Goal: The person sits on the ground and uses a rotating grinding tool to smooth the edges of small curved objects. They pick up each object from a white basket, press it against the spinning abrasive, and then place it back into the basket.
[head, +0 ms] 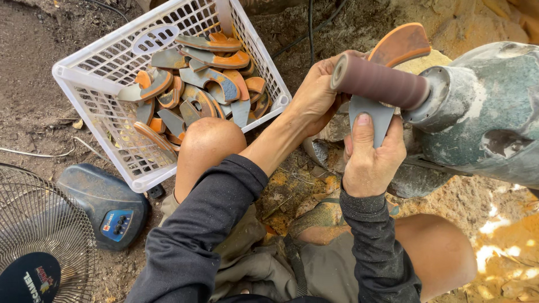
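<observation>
Both hands grip one curved grey-and-orange blade piece, held against the brown sanding drum of a grey-green grinder motor. Right hand is closed on the lower grey end, thumb flat on the face, fingers wrapped behind. Left hand is closed on the far side of the piece, just beyond the drum; its fingertips are hidden behind the drum and the piece. The orange upper end sticks out above the drum, away from both hands.

Handling, judged: the piece looks like thin stiff metal, light, rigid, rusty on the orange parts so not slippery, with edges possibly sharp. Best held by both ends, as here, fingers kept off the drum.

Up and to the left of the left hand sits a white plastic basket on the dirt floor, full of similar pieces. A fan's wire guard and its dark blue base lie well left of the hands, below the basket.

Hard to tell: whether the drum is spinning, the exact contact spot, the middle of the piece behind the drum. The motor is cut off at the right edge.
</observation>
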